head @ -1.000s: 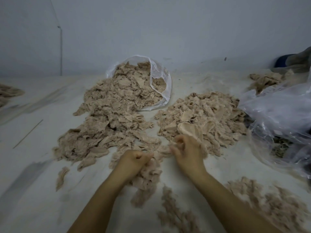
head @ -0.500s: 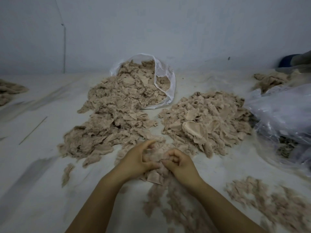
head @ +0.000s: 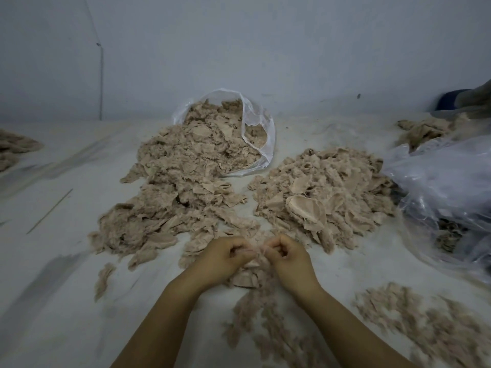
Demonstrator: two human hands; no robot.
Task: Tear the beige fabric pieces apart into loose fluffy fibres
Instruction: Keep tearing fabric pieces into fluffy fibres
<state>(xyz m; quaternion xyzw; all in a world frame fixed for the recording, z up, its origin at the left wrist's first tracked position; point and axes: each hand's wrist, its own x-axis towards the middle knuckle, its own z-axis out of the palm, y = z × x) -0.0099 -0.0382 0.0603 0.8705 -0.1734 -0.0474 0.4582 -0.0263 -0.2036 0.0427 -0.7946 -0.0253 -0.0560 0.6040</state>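
My left hand (head: 224,257) and my right hand (head: 288,257) are close together at the near middle of the pale surface, fingers curled, pinching one small beige fabric piece (head: 245,278) that hangs between and below them. A large heap of beige fabric pieces (head: 175,197) spills toward me from a clear plastic bag (head: 261,128) at the back. A second heap (head: 324,195) lies to the right of it. Loose fluffy fibres (head: 265,322) lie under my wrists, and more fluffy fibres (head: 425,325) spread at the near right.
A crumpled clear plastic sheet or bag (head: 446,187) lies at the right edge. More fabric (head: 425,131) lies at the far right and another fabric bit (head: 13,147) at the far left. A thin stick (head: 50,211) lies on the left. A grey wall stands behind.
My left hand's fingers, spread half a second ago, have curled in. Both hands have come together on the piece. A second ago they were further apart, pulling fabric.
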